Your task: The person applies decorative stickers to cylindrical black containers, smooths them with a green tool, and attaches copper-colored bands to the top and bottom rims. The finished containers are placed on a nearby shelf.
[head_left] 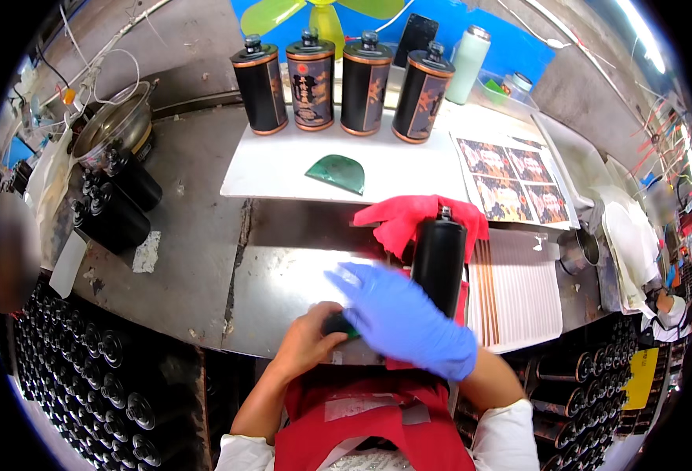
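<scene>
My left hand (308, 343), bare, is closed on a small dark piece with a green edge (336, 323), held low near the table's front edge and partly hidden. Just above it is my right hand (405, 318) in a blue glove, its fingers smeared by motion and pointing left; I cannot tell whether anything is in them. A plain black bottle (440, 259) lies on a red cloth (409, 217), neck pointing away, its lower end behind the gloved hand. Beyond, a green half-round scraper (338, 173) rests on a white board (267, 169).
Several black bottles with copper-edged labels (311, 86) stand at the back. Label sheets (511, 179) and a ribbed white sheet with copper strips (522, 290) lie right. More black bottles (114, 212) and a metal bowl (114, 129) are left. Racked bottles (87, 369) fill below.
</scene>
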Demonstrator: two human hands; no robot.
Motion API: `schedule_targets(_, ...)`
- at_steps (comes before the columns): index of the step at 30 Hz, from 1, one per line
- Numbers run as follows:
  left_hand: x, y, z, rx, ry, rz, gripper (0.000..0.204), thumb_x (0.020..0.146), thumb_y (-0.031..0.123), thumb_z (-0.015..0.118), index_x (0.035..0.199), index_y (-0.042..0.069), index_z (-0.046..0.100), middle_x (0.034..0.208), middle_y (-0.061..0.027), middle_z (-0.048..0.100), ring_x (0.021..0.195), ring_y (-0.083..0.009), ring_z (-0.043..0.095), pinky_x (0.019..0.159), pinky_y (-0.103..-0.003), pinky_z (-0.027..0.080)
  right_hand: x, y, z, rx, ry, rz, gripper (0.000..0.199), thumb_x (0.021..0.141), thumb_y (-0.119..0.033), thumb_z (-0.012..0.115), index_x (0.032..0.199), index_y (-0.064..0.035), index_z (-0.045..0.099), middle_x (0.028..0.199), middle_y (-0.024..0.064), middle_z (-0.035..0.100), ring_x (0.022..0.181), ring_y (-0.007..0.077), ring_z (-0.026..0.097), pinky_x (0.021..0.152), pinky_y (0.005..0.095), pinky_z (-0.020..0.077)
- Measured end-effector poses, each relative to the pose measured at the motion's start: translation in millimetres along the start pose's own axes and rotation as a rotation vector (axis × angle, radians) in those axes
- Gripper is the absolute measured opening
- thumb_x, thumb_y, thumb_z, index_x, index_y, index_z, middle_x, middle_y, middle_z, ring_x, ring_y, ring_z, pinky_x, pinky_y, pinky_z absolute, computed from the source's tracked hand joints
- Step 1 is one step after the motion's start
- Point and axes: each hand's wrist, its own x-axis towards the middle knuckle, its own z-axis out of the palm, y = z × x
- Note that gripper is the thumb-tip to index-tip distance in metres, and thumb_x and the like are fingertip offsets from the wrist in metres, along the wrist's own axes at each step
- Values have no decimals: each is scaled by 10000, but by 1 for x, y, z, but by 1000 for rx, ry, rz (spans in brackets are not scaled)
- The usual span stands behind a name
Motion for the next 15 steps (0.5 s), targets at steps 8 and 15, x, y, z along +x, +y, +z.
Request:
schedule_targets(8, 21, -17, 31, 414, 174, 286, 443, 734, 153, 689, 1134, 35, 538, 1155, -179, 528, 989, -366, 533, 863, -401, 426, 155, 120, -23, -209, 196, 81, 530, 739, -205, 656, 1228, -81, 494, 1193, 193, 518, 1061, 349, 519, 894, 404, 430)
schedule_targets(15, 16, -17, -19, 314, 156, 135, 544, 738, 269, 723, 1188, 46, 516, 1259, -208, 460, 1084, -382, 491, 901, -396, 417, 166, 125, -68, 61, 17, 24, 411, 711, -212, 684, 1063, -21, 591, 939, 171, 625, 903, 306, 592, 822, 343, 462)
